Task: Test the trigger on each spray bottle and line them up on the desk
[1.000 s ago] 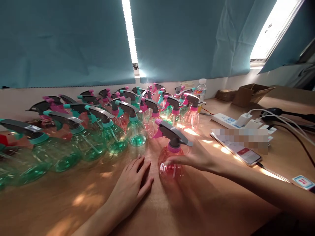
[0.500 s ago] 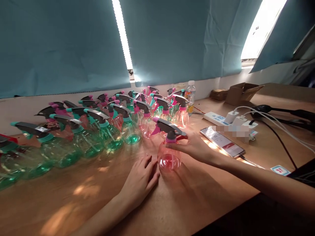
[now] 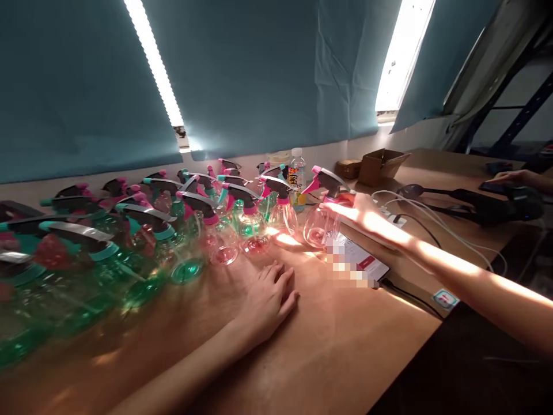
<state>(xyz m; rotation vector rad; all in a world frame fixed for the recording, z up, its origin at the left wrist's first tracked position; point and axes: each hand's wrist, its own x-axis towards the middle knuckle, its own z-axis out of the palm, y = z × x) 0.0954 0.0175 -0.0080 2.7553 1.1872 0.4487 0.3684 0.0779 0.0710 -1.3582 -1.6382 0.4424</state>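
Observation:
A clear pink spray bottle (image 3: 317, 226) with a pink and grey trigger head is gripped near its neck by my right hand (image 3: 358, 210). It stands or hovers just behind the phone, at the right end of the bottle group; I cannot tell whether its base touches the table. My left hand (image 3: 271, 297) lies on the table, fingers loosely spread, with nothing in it. Beyond that hand are a pink spray bottle (image 3: 221, 245) and a green spray bottle (image 3: 185, 268), part of a crowd of several more.
A charging phone (image 3: 360, 259) lies on the wooden table (image 3: 328, 346). Behind it are white cables (image 3: 432, 216), a labelled drink bottle (image 3: 297, 178), an open cardboard box (image 3: 382, 166) and a black strap-like device (image 3: 466, 204). At far right shows another person's hand (image 3: 525, 177).
The pink spray bottle has gone from beside my left hand to behind the phone, carried by my right hand. My view has turned right, bringing another person's hand into sight.

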